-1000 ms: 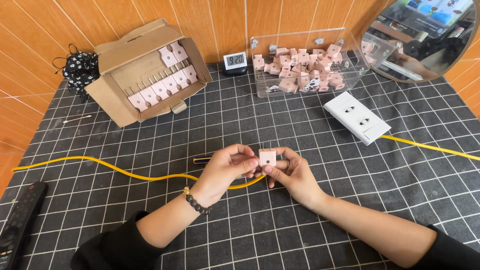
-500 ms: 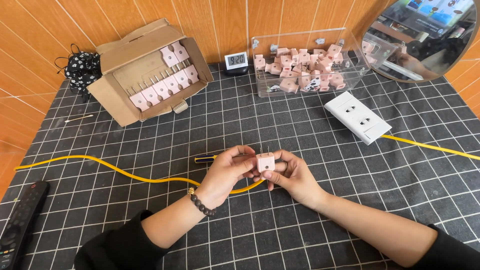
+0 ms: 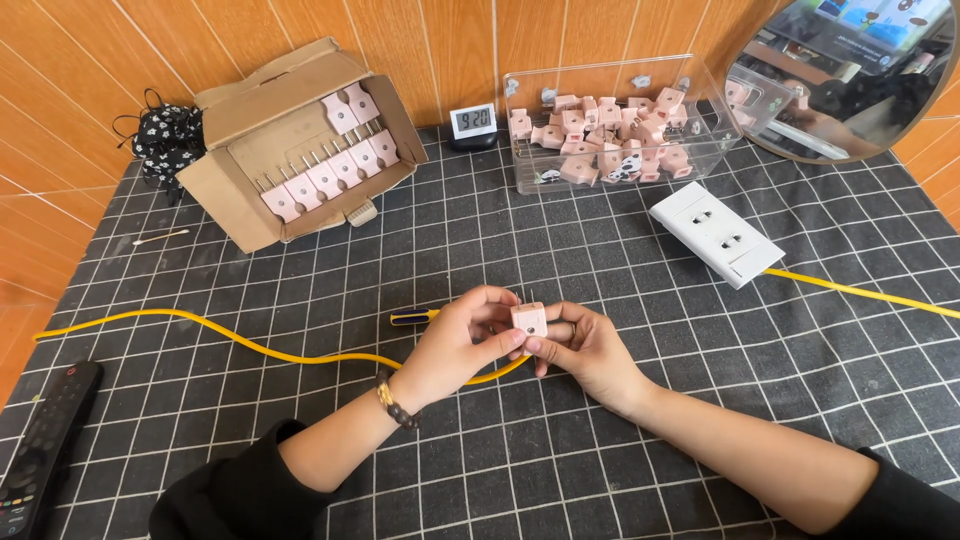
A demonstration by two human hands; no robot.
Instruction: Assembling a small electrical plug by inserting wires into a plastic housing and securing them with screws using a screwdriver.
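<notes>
My left hand (image 3: pixel 455 345) and right hand (image 3: pixel 590 350) both pinch one pink plug (image 3: pixel 529 320) above the gridded mat (image 3: pixel 700 340), fingers closed on it. Yellow cable (image 3: pixel 250 345) runs beneath. Farther back: white socket (image 3: pixel 715 233), cardboard box (image 3: pixel 300 140), clear bin (image 3: pixel 610 120).

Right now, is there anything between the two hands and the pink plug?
No. The fingers of the left hand and right hand already touch the pink plug, held above the mat; nothing visible lies between them.

looked like a home workbench. wood-panel wall (image 3: pixel 450 40), gridded mat (image 3: pixel 560 460), cardboard box (image 3: pixel 300 140) and clear bin (image 3: pixel 610 120) of pink plugs.
</notes>
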